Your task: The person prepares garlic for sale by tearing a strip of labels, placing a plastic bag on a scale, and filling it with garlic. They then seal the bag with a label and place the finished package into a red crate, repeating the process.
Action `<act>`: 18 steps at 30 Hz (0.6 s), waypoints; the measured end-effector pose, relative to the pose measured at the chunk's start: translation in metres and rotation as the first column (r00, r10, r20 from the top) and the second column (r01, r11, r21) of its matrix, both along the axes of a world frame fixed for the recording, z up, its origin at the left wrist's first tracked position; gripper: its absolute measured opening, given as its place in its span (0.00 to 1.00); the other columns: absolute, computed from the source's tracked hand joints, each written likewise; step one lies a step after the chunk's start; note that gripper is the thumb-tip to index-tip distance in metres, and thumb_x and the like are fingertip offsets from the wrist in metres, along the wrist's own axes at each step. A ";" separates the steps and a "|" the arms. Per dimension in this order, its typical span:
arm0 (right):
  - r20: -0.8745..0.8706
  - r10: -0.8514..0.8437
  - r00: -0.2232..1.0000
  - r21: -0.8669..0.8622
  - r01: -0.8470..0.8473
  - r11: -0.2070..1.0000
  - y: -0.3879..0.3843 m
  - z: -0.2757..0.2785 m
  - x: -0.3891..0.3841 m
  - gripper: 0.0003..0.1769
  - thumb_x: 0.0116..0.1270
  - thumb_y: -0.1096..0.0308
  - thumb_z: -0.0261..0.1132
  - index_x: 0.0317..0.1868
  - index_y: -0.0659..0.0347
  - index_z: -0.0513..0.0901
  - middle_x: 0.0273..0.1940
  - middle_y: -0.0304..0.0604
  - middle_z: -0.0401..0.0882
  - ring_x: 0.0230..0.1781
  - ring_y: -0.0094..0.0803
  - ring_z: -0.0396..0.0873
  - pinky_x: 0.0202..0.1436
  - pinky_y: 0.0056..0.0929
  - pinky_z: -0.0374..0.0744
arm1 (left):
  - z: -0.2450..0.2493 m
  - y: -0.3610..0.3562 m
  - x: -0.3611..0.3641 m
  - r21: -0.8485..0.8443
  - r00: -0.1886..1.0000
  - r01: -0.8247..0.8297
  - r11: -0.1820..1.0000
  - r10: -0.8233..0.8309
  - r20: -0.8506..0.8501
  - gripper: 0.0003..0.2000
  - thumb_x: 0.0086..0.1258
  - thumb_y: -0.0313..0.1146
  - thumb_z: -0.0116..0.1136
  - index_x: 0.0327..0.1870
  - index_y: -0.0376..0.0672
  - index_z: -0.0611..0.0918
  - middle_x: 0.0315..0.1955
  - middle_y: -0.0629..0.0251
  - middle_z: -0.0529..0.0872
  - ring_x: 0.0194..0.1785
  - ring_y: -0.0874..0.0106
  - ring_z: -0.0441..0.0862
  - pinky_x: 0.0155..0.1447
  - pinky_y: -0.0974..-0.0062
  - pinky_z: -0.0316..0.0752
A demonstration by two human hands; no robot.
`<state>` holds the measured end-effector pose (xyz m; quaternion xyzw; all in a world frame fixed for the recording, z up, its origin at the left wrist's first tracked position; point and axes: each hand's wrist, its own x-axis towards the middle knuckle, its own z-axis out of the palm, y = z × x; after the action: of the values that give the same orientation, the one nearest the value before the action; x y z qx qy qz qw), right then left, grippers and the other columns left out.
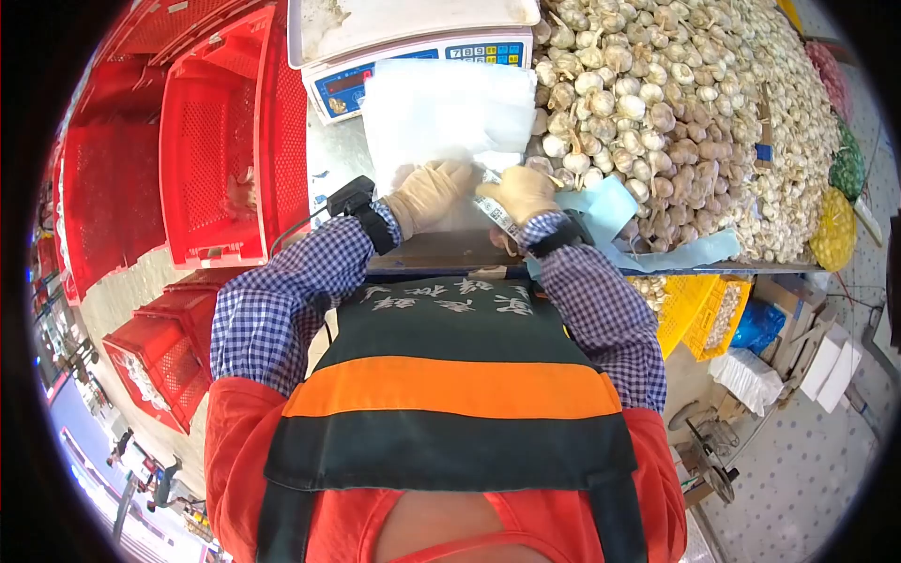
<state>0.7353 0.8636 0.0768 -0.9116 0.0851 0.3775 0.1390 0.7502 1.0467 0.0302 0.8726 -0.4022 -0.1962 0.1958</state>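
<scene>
Both my hands wear pale gloves and meet at the table's near edge. My left hand (432, 195) is closed at the lower edge of a stack of thin white plastic bags (450, 108), which lies against the scale; its thumb is partly hidden. Just to its right, my right hand (521, 194) has its fingers closed on a strip of printed labels (497, 216). The strip slants down between my hands, over translucent plastic. Pale blue backing paper (610, 208) curls beside my right wrist, and a longer piece runs along the table edge.
A digital scale (333, 89) stands ahead. Garlic bulbs (657, 103) are heaped across the right of the table. Red plastic crates (211, 159) stand at the left, more on the floor below. Yellow crates (718, 314) with garlic sit under the table's right side.
</scene>
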 end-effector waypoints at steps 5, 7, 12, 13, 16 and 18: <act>-0.123 0.054 0.991 0.095 -0.043 0.995 -0.044 0.050 -0.037 0.27 0.57 0.42 0.64 0.38 0.60 0.86 0.36 0.51 0.84 0.39 0.44 0.83 0.46 0.37 0.77 | -0.005 0.016 0.004 -0.154 0.954 0.243 0.958 -0.208 0.215 0.16 0.67 0.31 0.51 0.54 0.38 0.76 0.56 0.54 0.76 0.58 0.58 0.74 0.60 0.66 0.72; 0.004 0.037 0.999 0.172 -0.037 0.984 -0.058 0.049 -0.050 0.22 0.59 0.48 0.66 0.38 0.62 0.85 0.36 0.52 0.83 0.39 0.46 0.81 0.46 0.39 0.77 | -0.013 0.020 0.009 -0.267 0.965 0.231 0.936 -0.184 0.189 0.15 0.67 0.32 0.52 0.54 0.38 0.76 0.55 0.55 0.77 0.56 0.58 0.75 0.59 0.66 0.74; 0.201 -0.120 0.972 0.596 -0.024 0.802 -0.051 0.041 -0.053 0.15 0.63 0.65 0.64 0.46 0.65 0.80 0.44 0.53 0.81 0.43 0.44 0.81 0.48 0.36 0.77 | -0.010 0.008 0.029 -0.305 0.990 0.123 0.944 -0.138 -0.026 0.11 0.63 0.29 0.59 0.46 0.41 0.79 0.43 0.62 0.82 0.46 0.64 0.80 0.52 0.69 0.77; 0.152 -0.229 0.961 0.627 0.085 0.774 -0.046 0.042 -0.052 0.16 0.63 0.65 0.64 0.49 0.64 0.79 0.44 0.52 0.81 0.43 0.40 0.81 0.49 0.34 0.77 | -0.006 0.007 0.040 -0.304 0.990 0.123 0.945 -0.137 -0.023 0.11 0.63 0.29 0.59 0.46 0.41 0.79 0.43 0.62 0.82 0.46 0.64 0.80 0.52 0.69 0.77; 0.025 -0.341 0.940 0.717 0.220 0.661 -0.036 0.049 -0.052 0.19 0.63 0.66 0.65 0.52 0.64 0.78 0.43 0.47 0.82 0.43 0.32 0.80 0.49 0.30 0.76 | 0.005 0.011 0.068 -0.248 0.899 0.067 0.966 -0.167 -0.405 0.12 0.67 0.37 0.53 0.44 0.42 0.84 0.51 0.57 0.81 0.52 0.59 0.79 0.63 0.70 0.70; -0.025 -0.348 0.937 0.680 0.272 0.681 -0.032 0.049 -0.050 0.18 0.63 0.66 0.65 0.52 0.64 0.78 0.42 0.46 0.82 0.42 0.31 0.79 0.49 0.30 0.76 | 0.045 0.011 0.086 -0.117 0.898 0.062 0.991 -0.107 -0.427 0.13 0.68 0.39 0.52 0.45 0.42 0.84 0.50 0.56 0.81 0.52 0.59 0.79 0.63 0.70 0.71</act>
<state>0.6856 0.8311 0.1258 -0.7897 0.0884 0.3044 0.5253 0.8357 1.0578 0.0752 0.7779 -0.3957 -0.3728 0.3152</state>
